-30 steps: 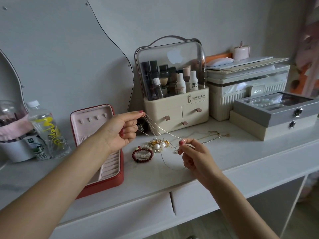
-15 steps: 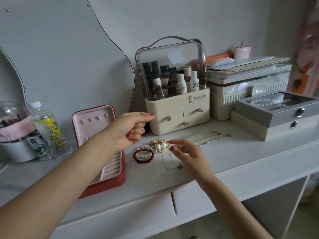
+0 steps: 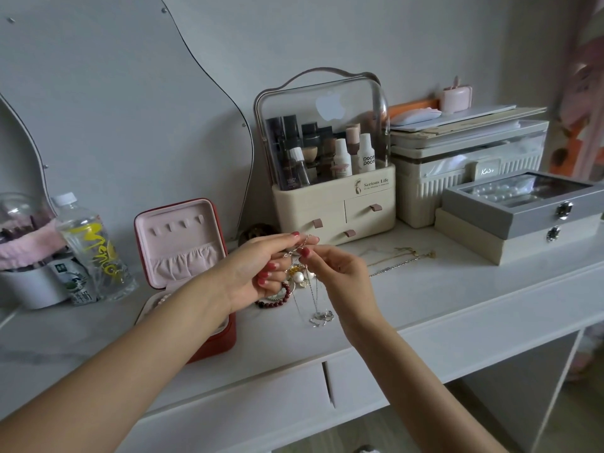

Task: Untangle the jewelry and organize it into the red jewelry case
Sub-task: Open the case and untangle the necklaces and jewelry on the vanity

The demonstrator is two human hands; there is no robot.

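White and faintly marbled, the vanity top [image 3: 425,299] runs under a grey wall, and we see a wavy-edged mirror [image 3: 114,109] cut off by the frame's top and left edges. Our left hand [image 3: 258,266] and right hand [image 3: 340,273] meet above the middle of the top, each pinching a thin silver necklace [image 3: 315,299] between thumb and fingertips; its chain hangs down to a small pendant resting near the front edge. Exactly where each pinch sits on the chain is too fine for us to make out. Beneath the hands lies a tangle of pearl and gold pieces [image 3: 299,275], partly hidden, and a dark red bead bracelet [image 3: 277,297], half covered by the left hand. More chains [image 3: 400,258] lie loose to the right, towards the back.

Left of the hands stands the red jewelry case [image 3: 183,250], lid upright, pink lining showing; our left forearm hides most of its base. Along the back edge sit a cream cosmetics organiser [image 3: 333,207], a ribbed storage box [image 3: 464,178] and a grey glass-lidded box [image 3: 523,204] stacked on a cream one. A plastic bottle [image 3: 91,243] stands at the left end.
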